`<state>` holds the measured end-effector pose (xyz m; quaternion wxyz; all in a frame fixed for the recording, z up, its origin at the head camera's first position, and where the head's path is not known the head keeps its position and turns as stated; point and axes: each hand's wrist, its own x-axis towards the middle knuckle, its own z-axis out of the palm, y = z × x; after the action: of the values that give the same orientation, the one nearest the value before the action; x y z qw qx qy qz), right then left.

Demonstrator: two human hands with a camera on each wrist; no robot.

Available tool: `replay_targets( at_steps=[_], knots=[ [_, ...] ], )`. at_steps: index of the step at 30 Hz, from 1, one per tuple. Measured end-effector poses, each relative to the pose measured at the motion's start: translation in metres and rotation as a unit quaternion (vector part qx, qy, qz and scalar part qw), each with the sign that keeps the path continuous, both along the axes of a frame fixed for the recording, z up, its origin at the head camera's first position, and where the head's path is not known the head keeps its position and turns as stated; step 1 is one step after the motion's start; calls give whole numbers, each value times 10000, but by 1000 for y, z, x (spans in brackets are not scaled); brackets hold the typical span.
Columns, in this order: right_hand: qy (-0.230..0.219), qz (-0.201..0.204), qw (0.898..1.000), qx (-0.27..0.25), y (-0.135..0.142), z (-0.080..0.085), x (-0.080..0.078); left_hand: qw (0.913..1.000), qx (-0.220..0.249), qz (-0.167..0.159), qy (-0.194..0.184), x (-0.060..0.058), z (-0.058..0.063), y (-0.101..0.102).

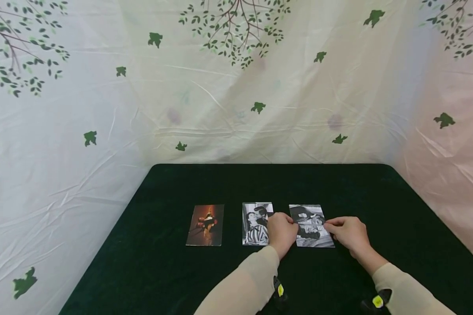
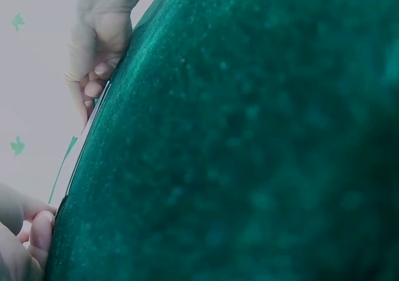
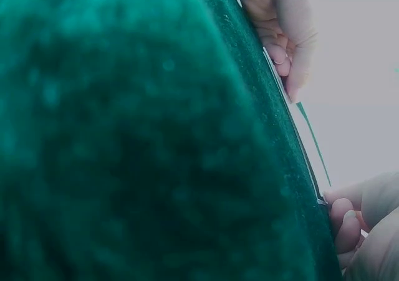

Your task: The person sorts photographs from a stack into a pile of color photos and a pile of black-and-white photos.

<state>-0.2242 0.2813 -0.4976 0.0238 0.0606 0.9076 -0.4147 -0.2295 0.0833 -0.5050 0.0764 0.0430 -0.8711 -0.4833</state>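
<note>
A black-and-white photo card (image 1: 310, 227) lies at the right of a row of three on the dark green cloth, slightly turned. My left hand (image 1: 282, 234) pinches its left edge, and my right hand (image 1: 350, 234) pinches the opposite edge between thumb and fingers. Beneath the left hand, another black-and-white photo card (image 1: 255, 224), showing people, is partly covered along its right side. In the left wrist view, the held card (image 2: 80, 150) appears edge-on, close to the cloth, with the left hand (image 2: 25, 231) below. The right wrist view shows the right hand (image 3: 368, 222) at the near end.
An orange-brown picture card (image 1: 204, 225) lies alone at the left of the row. Dark green cloth (image 1: 150, 271) covers the table. Pale hanging fabric (image 1: 228, 100) with leaf prints encloses the back and sides.
</note>
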Motion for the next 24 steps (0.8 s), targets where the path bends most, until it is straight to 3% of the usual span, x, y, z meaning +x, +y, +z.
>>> replay_targets(
  at_steps=[13, 17, 20, 24],
  knots=[
    [-16, 37, 10000, -72, 3, 1, -1, 9996, 12, -177, -201, -3, 7, -3],
    [-20, 55, 9999, -101, 4, 2, -1, 9967, 439, -297, -611, -2, 13, -5],
    [-61, 3, 9999, -155, 4, 1, 0, 9899, 990, -368, -945, 2, 16, -7],
    [-180, -107, 9993, -302, 4, -1, 1, 9805, 1582, -506, -1048, 9, 22, -13]
  ],
)
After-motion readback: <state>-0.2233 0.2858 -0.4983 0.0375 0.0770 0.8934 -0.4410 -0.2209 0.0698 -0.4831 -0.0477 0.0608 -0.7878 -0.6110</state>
